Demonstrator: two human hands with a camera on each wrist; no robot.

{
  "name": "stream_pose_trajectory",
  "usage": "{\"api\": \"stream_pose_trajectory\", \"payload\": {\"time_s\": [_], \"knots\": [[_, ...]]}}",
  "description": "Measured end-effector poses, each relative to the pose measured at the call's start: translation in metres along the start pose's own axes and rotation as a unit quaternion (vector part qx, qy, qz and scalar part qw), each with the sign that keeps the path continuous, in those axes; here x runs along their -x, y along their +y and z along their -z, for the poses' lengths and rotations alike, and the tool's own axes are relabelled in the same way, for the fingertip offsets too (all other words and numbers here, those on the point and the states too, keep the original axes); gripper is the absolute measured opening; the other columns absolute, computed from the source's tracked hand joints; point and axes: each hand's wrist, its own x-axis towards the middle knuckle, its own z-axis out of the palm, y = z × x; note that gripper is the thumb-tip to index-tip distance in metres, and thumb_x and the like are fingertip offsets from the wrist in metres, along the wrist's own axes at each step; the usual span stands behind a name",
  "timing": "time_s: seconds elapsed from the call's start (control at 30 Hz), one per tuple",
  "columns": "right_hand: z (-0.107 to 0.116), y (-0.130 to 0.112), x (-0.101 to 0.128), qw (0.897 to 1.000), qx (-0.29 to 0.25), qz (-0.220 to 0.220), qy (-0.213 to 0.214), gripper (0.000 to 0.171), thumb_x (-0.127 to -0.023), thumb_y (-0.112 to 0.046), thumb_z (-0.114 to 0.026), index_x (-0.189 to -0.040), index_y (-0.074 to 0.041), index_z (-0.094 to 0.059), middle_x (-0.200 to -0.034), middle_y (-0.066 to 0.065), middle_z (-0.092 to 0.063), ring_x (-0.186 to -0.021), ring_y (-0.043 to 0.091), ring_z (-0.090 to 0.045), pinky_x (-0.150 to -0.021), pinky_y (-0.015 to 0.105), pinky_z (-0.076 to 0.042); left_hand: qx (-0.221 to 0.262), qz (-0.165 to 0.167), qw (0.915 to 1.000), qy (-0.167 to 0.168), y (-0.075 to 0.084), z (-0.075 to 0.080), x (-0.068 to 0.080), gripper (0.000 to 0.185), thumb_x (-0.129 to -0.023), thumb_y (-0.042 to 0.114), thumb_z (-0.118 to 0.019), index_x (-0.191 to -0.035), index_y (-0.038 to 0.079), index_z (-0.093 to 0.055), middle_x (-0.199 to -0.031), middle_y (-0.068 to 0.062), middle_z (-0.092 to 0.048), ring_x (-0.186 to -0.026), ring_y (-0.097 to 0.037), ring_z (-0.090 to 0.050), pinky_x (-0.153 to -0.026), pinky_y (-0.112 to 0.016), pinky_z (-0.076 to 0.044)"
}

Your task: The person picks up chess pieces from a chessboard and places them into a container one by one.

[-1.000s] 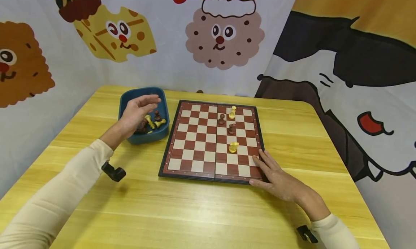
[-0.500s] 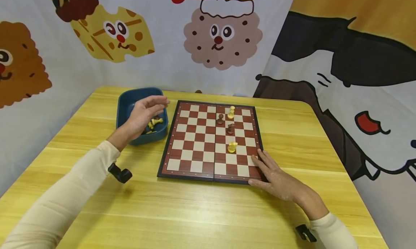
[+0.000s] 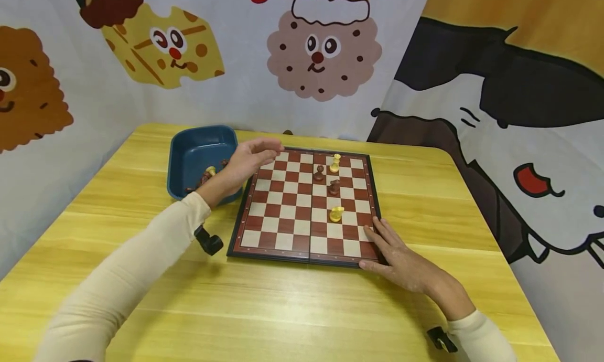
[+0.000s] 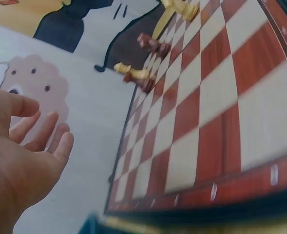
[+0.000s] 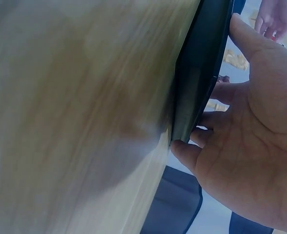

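Wooden table carries a chessboard at centre and a blue tray at its 10 o'clock. My left hand hovers over the board's far left corner, just right of the tray; in the left wrist view its fingers are relaxed and loosely spread, holding nothing and touching nothing. My right hand lies flat on the board's near right corner at 5 o'clock, fingers straight; in the right wrist view the thumb presses against the board's dark edge. Four pieces stand on the right half of the board: a yellow piece and a brown piece toward 12 o'clock, a second brown piece below them, and a second yellow piece nearest my right hand. Loose pieces lie in the tray.
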Motion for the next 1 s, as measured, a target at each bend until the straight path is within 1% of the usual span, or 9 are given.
{"api": "stream_pose_trajectory", "payload": {"time_s": [0.17,0.23,0.37,0.5,0.63,0.73,0.83,0.93,1.0], "knots": [[0.0,0.0,0.001,1.0,-0.004,-0.001,0.001,0.09,-0.098,-0.062,-0.056,-0.163,-0.01,-0.023,-0.169,0.014,0.0,-0.153,0.038,0.003,-0.107,0.07,-0.031,0.014,0.015,0.9998,-0.001,-0.012,-0.026,-0.014,0.031,-0.106,0.006,-0.054,-0.135,-0.005,-0.059,-0.133,-0.02,-0.06,-0.125,-0.033,-0.055,-0.108,-0.048,-0.043],[0.0,0.001,0.001,1.0,-0.002,-0.001,0.002,0.09,-0.098,-0.063,-0.056,-0.163,-0.011,-0.023,-0.169,0.014,0.0,-0.153,0.038,0.003,-0.107,0.069,-0.031,0.01,0.024,0.9997,0.0,-0.017,-0.035,-0.016,0.03,-0.106,0.005,-0.056,-0.134,-0.004,-0.06,-0.132,-0.02,-0.06,-0.126,-0.035,-0.055,-0.108,-0.051,-0.042],[0.0,0.001,0.001,1.0,0.002,0.0,0.003,0.09,-0.098,-0.063,-0.056,-0.163,-0.011,-0.023,-0.169,0.013,0.0,-0.153,0.038,0.003,-0.107,0.069,-0.032,-0.01,0.035,0.9993,-0.01,-0.028,-0.048,-0.024,0.031,-0.105,0.004,-0.056,-0.135,-0.002,-0.059,-0.135,-0.021,-0.058,-0.129,-0.037,-0.052,-0.108,-0.05,-0.042],[0.0,0.0,0.0,1.0,0.004,0.001,0.004,0.09,-0.098,-0.063,-0.057,-0.163,-0.01,-0.024,-0.169,0.014,-0.001,-0.153,0.038,0.002,-0.107,0.069,-0.033,-0.049,0.034,0.9982,-0.002,-0.039,-0.058,-0.035,0.032,-0.104,0.003,-0.058,-0.136,-0.002,-0.06,-0.136,-0.022,-0.058,-0.127,-0.034,-0.054,-0.105,-0.047,-0.045],[-0.001,0.0,-0.001,1.0,0.007,0.004,0.004,0.09,-0.098,-0.063,-0.057,-0.163,-0.01,-0.024,-0.169,0.014,-0.001,-0.153,0.039,0.001,-0.106,0.069,-0.033,-0.079,0.04,0.996,0.013,-0.048,-0.065,-0.042,0.033,-0.102,0.002,-0.061,-0.135,-0.004,-0.062,-0.131,-0.019,-0.063,-0.119,-0.029,-0.06,-0.098,-0.043,-0.051],[-0.001,0.0,0.0,1.0,0.007,0.003,0.003,0.09,-0.098,-0.063,-0.056,-0.163,-0.01,-0.024,-0.169,0.014,-0.001,-0.153,0.039,0.001,-0.107,0.068,-0.033,-0.095,0.051,0.9941,0.009,-0.053,-0.071,-0.046,0.035,-0.102,0.002,-0.062,-0.137,-0.004,-0.061,-0.129,-0.014,-0.066,-0.118,-0.025,-0.061,-0.094,-0.036,-0.053],[-0.001,0.0,0.001,1.0,0.005,-0.001,0.003,0.09,-0.098,-0.063,-0.056,-0.163,-0.01,-0.023,-0.169,0.014,-0.001,-0.153,0.038,0.002,-0.107,0.068,-0.033,-0.106,0.052,0.993,0.007,-0.057,-0.077,-0.048,0.036,-0.101,-0.001,-0.062,-0.137,-0.003,-0.061,-0.129,-0.011,-0.067,-0.12,-0.023,-0.06,-0.088,-0.03,-0.053],[-0.001,0.001,0.002,1.0,0.004,-0.001,0.005,0.09,-0.098,-0.063,-0.056,-0.163,-0.01,-0.023,-0.169,0.014,-0.001,-0.153,0.038,0.002,-0.107,0.069,-0.033,-0.117,0.048,0.9919,0.005,-0.059,-0.083,-0.049,0.036,-0.101,-0.003,-0.061,-0.136,-0.002,-0.062,-0.129,-0.01,-0.067,-0.12,-0.023,-0.06,-0.085,-0.031,-0.053],[-0.002,0.001,0.003,1.0,0.002,0.0,0.007,0.09,-0.098,-0.063,-0.056,-0.163,-0.01,-0.023,-0.169,0.014,-0.001,-0.153,0.038,0.002,-0.107,0.069,-0.032,-0.123,0.051,0.9911,0.003,-0.06,-0.087,-0.05,0.035,-0.1,-0.003,-0.062,-0.135,-0.002,-0.063,-0.128,-0.01,-0.066,-0.119,-0.023,-0.06,-0.086,-0.031,-0.053]]}}
